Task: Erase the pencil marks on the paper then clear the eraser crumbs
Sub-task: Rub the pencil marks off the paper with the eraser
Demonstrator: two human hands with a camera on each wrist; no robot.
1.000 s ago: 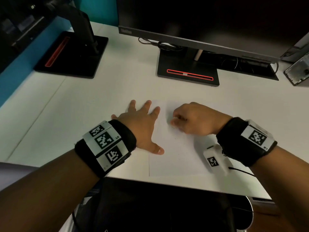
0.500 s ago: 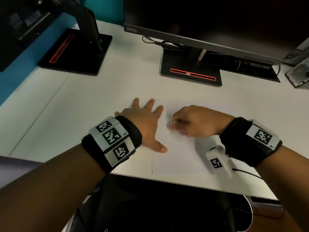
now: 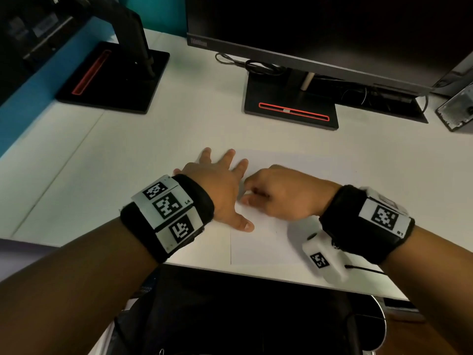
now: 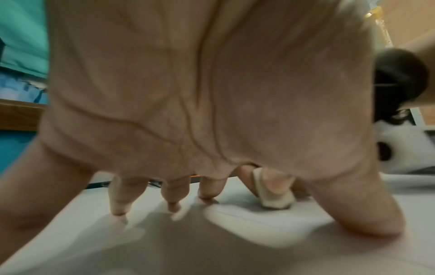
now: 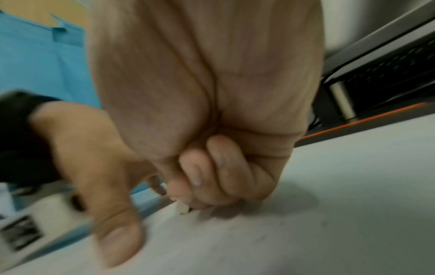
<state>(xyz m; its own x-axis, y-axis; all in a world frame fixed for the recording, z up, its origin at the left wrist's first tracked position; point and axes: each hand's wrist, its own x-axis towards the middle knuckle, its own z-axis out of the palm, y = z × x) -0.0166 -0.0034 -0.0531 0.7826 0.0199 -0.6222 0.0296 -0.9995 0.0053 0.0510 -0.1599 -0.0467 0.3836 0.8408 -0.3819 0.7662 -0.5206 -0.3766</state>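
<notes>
A white sheet of paper lies on the white desk near its front edge. My left hand lies flat on the paper's left edge with fingers spread, thumb pressing down. My right hand is curled beside it and pinches a small cream eraser, whose tip touches the paper. Faint dark specks dot the sheet near the right hand. In the right wrist view the curled fingers hide most of the eraser.
A monitor on a black stand with a red stripe is behind the paper, cables beside it. A second black stand is at the back left. A metal case sits at the far right. The desk's front edge is close.
My right hand with the eraser has slid left across the paper, closer to the left hand. The left hand stays pressed flat on the sheet.
</notes>
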